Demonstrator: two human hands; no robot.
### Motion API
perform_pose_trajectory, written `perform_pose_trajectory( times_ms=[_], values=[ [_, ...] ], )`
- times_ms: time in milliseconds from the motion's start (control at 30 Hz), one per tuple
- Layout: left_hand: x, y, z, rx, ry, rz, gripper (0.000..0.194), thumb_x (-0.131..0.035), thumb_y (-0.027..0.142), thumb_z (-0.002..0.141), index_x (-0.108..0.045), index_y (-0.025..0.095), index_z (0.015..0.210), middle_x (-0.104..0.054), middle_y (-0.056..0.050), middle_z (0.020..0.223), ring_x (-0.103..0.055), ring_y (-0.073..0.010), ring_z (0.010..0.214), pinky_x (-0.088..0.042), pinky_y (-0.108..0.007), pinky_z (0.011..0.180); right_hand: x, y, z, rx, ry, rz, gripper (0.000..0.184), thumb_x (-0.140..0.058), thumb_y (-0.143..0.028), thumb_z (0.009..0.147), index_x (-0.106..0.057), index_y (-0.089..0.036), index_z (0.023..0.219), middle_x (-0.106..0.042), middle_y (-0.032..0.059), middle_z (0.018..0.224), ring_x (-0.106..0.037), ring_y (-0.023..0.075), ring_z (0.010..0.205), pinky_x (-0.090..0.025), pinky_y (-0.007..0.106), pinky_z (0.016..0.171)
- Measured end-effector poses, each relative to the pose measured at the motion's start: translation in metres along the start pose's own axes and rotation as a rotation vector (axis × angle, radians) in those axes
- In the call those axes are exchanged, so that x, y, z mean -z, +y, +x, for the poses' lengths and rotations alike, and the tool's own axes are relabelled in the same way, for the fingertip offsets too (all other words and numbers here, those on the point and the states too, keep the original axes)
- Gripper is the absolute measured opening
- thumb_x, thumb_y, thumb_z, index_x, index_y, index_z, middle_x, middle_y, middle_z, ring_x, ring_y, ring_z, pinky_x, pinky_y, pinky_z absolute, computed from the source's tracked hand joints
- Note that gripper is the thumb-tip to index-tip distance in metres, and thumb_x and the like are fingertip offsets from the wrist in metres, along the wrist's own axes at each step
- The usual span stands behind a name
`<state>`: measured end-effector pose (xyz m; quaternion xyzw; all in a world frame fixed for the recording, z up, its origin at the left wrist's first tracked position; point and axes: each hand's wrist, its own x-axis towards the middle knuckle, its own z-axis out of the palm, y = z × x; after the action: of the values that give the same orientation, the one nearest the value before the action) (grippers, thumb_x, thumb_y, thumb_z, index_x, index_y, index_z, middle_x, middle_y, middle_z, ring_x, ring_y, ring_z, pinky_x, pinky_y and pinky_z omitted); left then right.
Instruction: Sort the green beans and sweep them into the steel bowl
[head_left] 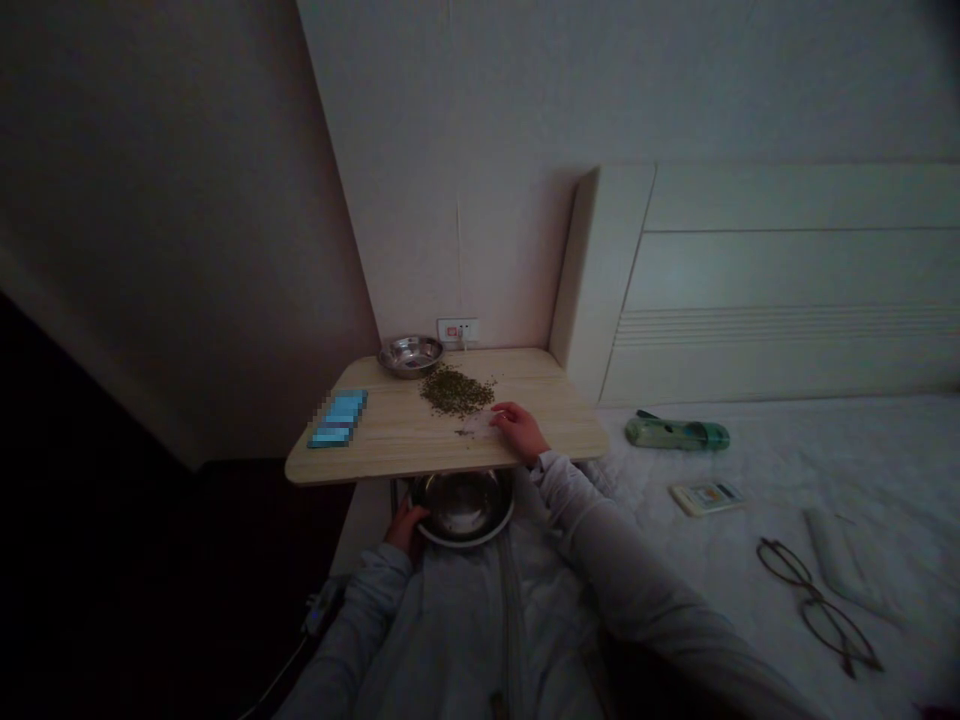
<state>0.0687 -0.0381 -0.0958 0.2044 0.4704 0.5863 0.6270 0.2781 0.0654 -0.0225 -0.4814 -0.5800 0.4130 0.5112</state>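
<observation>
My left hand (407, 528) grips the left rim of a wide metal bowl (463, 543), held at my lap just under the table's front edge. Over the tabletop, my right hand (517, 428) has its fingers closed on a thin, pale, see-through piece (478, 424), perhaps a plastic card, lying low against the wood. Just beyond that piece spreads a pile of small green beans (454, 390). A few dark bits lie near its left end. The far part of the big bowl is hidden under the table.
The small wooden table (390, 445) bears a second metal bowl (411, 371) at the back and a blue-screened phone (340, 418) at left. On the bed to the right lie a green bottle (675, 433), another phone (706, 497) and eyeglasses (810, 598). A wall socket (457, 330) sits behind.
</observation>
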Motion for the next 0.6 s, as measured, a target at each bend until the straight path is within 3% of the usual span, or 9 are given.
perform_pose_trajectory(
  times_ms=[300,600],
  values=[
    [-0.0009,0.0017,-0.0016,0.0,-0.032,0.006,0.051,-0.059,0.01,0.049,-0.06,0.016,0.1,-0.066,-0.001,0.066,-0.063,-0.024,0.076,-0.048,-0.033,0.068,-0.0009,0.0025,0.0011,0.008,0.035,-0.025,0.021,-0.05,-0.022,0.062,-0.057,-0.018,0.081,-0.058,-0.0038,0.061,-0.051,0.0112,0.06,-0.039,0.026,0.064],
    [-0.0073,0.0083,-0.0053,0.019,-0.032,0.011,0.047,-0.06,0.011,0.044,-0.063,0.016,0.091,-0.064,-0.002,0.061,-0.062,-0.0264,0.08,-0.047,-0.035,0.07,0.0005,0.0015,-0.0003,0.01,0.083,-0.088,0.021,-0.047,-0.021,0.062,-0.057,-0.019,0.08,-0.058,-0.0033,0.061,-0.051,0.0124,0.062,-0.039,0.027,0.067]
  ],
)
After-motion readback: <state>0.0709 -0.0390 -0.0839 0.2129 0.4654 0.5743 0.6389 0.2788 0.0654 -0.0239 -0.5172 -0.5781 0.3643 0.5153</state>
